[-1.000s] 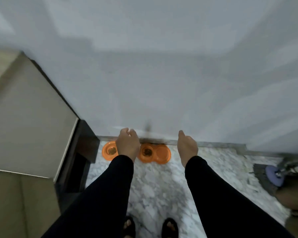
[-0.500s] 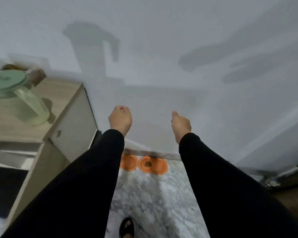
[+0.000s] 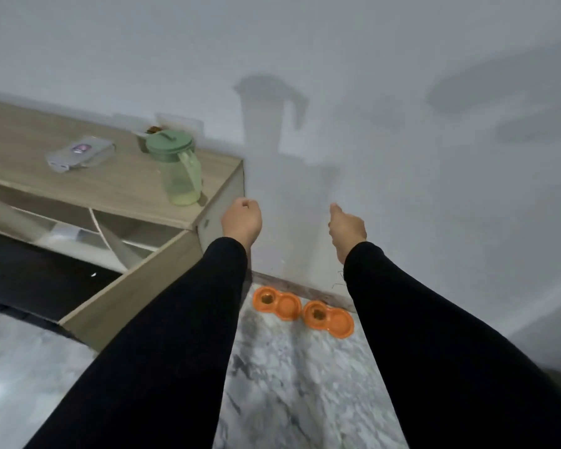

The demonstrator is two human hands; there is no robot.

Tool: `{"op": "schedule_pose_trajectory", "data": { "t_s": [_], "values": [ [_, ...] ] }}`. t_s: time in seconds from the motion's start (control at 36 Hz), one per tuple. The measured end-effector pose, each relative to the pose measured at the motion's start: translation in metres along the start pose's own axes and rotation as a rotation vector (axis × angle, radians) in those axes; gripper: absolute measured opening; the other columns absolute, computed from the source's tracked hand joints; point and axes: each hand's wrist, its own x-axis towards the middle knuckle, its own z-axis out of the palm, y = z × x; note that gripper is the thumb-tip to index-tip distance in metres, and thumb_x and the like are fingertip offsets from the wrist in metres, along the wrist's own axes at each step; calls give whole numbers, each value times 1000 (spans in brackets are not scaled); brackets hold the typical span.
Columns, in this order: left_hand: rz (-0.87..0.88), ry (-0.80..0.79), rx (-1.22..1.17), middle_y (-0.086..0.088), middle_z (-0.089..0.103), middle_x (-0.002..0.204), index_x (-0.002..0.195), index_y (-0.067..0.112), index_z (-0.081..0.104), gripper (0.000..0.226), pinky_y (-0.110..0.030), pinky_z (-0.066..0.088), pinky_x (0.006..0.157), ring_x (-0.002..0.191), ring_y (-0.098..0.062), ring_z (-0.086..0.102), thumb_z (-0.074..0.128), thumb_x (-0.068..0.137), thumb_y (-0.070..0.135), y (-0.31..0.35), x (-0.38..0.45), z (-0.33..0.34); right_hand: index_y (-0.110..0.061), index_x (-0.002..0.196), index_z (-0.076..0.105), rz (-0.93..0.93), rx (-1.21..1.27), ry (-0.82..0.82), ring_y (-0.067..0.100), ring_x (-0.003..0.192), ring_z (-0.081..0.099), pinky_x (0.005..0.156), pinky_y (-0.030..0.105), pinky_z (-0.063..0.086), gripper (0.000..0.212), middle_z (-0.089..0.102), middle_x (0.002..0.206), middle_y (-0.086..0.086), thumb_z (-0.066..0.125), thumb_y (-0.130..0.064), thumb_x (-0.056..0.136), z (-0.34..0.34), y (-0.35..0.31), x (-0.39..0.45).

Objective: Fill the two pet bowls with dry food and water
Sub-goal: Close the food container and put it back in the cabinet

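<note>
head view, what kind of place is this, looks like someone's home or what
Most likely a room in a home: marble-look floor against a plain wall, two orange pet bowls on it, and a low wooden cabinet holding a green-lidded pitcher.
</note>
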Motion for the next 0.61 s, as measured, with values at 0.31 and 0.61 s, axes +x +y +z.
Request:
{"op": "schedule_pose_trajectory", "data": {
  "t_s": [0.31,0.61],
  "values": [
    [4,84,5,-17,68,111,106,4,67,35,-43,49,96,108,-34,61,39,95,22,-37,26,-124,-3,116,58,-44,26,-100,29,101,58,102,42,46,53,59,103,8,46,-47,89,111,-30,-76],
    [34,140,175,-15,65,96,89,5,67,33,-32,40,83,94,-29,56,38,97,18,-100,91,-292,-10,102,55,-5,47,-102,26,90,52,82,32,42,38,54,100,9,44,-44,90,258,-41,-137]
  ]
}}
